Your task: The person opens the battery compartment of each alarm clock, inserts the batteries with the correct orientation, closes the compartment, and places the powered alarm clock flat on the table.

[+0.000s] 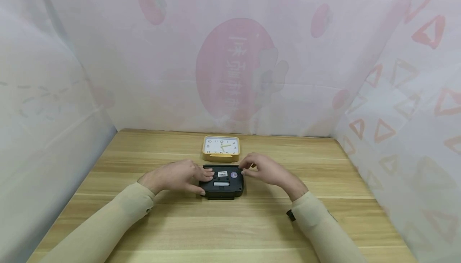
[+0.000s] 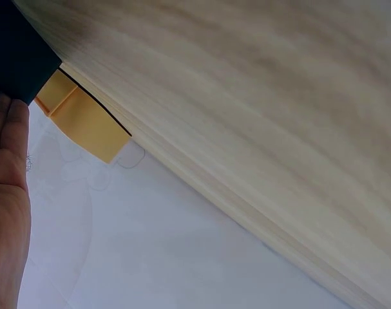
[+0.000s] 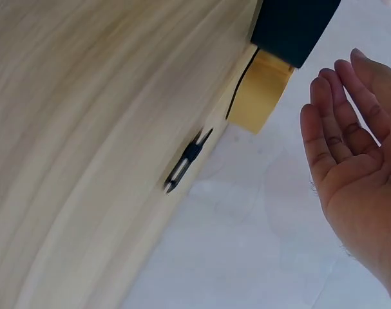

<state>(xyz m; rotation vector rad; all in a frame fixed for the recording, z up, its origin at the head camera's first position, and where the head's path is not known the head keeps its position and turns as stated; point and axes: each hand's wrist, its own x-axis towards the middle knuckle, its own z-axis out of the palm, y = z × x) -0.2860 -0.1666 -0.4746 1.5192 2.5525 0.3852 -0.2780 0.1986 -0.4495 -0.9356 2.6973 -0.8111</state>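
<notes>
A black clock (image 1: 212, 189) lies face down on the table. A pale battery (image 1: 221, 184) shows in the open slot in its back, below a white barcode label and a round purple sticker. My left hand (image 1: 181, 177) rests on the clock's left side, fingers extended over the back and thumb at the near left corner. At the far right corner hovers my right hand (image 1: 266, 170), its fingers loosely bent with nothing held in them. The right wrist view shows this hand's palm (image 3: 359, 183) beside the dark clock body (image 3: 292, 29).
Just behind the black clock, a yellow clock (image 1: 221, 157) lies face up. A slim dark pointed tool (image 3: 187, 161) is on the wooden table (image 1: 288, 239) to the right. Printed cloth walls (image 1: 173, 95) rise at the back and both sides.
</notes>
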